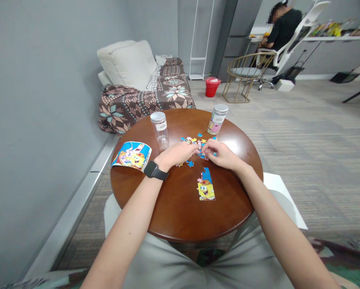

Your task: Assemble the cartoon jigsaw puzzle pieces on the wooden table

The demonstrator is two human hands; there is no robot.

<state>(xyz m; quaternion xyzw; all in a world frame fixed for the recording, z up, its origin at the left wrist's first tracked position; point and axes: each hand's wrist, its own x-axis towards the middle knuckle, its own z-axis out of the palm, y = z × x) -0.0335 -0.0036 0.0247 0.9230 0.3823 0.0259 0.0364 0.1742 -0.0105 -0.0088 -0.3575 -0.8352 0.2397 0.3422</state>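
Observation:
A loose pile of jigsaw puzzle pieces (193, 140) in blue, yellow and pink lies near the middle of the round table. Over its left side reaches my left hand (182, 151), fingers drawn together and tips among the pieces. My right hand (218, 153) comes in from the other side, its fingers curled and close to the left fingertips. Whatever either hand pinches is too small to make out. Closer to me lies a joined puzzle section (206, 185), showing a yellow cartoon face and blue background. At the left, a curled picture sheet (132, 155) shows similar cartoon figures.
On the brown table (180, 216) stand a clear lidded jar (161, 130) at the back left and a picture-labelled jar (217, 119) at the back right. Beyond are a covered sofa (146, 100), a red bin (211, 87), a wire chair (246, 73) and a seated person (284, 30).

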